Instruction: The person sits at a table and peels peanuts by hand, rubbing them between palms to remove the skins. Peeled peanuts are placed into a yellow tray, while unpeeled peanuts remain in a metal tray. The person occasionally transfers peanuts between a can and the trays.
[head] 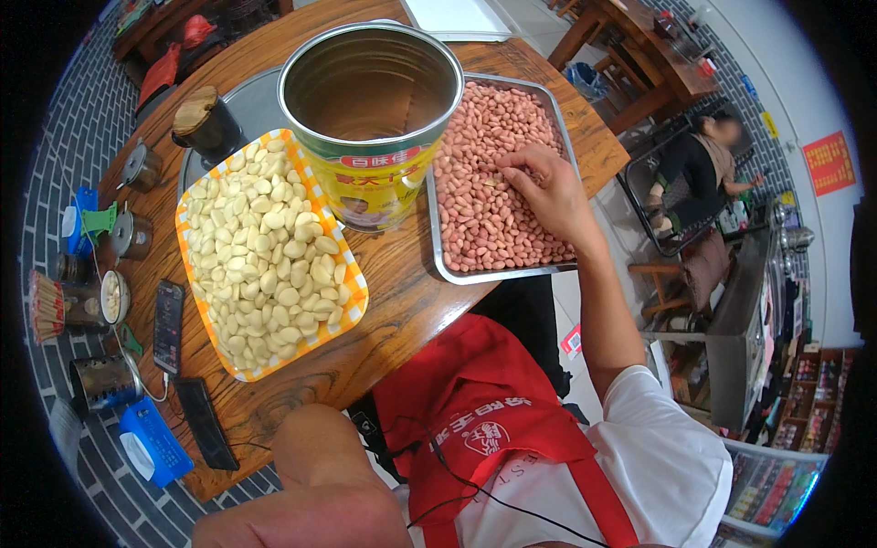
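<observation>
My right hand (545, 188) reaches over a steel tray (438, 264) of shelled peanuts in pink skins (490, 233). Its thumb and forefinger come close together at the surface of the nuts; whether a peanut is pinched there cannot be made out. Left of that tray stands a tall open metal can (373, 192) with a yellow and green printed label. Its visible inside wall is bare, and its bottom is hidden. A yellow-checked tray (356, 312) holds a heap of pale peeled cloves, apparently garlic (267, 253). My left hand is out of view; only the bent left arm shows at the bottom.
On the wooden table (384, 301) lie a phone (168, 329) with a cable, a black flat case (205, 425) and a blue tissue pack (154, 442). A wooden-lidded dark jar (209, 127) stands behind the cloves. At the right, a person (702, 171) reclines on a folding chair.
</observation>
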A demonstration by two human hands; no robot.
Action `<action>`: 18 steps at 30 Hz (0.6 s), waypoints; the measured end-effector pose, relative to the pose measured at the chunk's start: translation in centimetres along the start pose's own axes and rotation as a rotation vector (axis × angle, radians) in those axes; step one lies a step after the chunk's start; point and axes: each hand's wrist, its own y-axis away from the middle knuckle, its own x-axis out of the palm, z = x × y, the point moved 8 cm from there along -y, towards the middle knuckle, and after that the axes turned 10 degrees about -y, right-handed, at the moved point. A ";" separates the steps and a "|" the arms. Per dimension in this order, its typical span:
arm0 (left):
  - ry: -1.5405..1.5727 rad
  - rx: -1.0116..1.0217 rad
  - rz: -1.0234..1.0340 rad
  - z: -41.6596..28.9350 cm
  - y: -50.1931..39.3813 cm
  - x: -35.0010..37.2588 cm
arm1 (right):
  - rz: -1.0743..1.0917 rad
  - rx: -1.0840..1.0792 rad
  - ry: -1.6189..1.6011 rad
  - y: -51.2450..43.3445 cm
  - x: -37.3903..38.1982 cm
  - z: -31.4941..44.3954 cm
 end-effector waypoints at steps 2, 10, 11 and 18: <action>0.023 0.011 -0.023 -0.2 0.2 -0.1 | -0.006 -0.054 0.037 0.6 0.0 0.5; 0.063 0.086 0.021 -0.1 0.3 -0.1 | 0.107 -0.195 0.100 2.1 2.2 3.0; 0.064 0.097 0.035 -0.1 0.2 -0.1 | 0.125 -0.218 0.115 2.1 2.5 3.3; 0.109 0.130 0.050 0.2 -0.1 -0.1 | 0.122 -0.184 0.137 2.0 2.1 2.6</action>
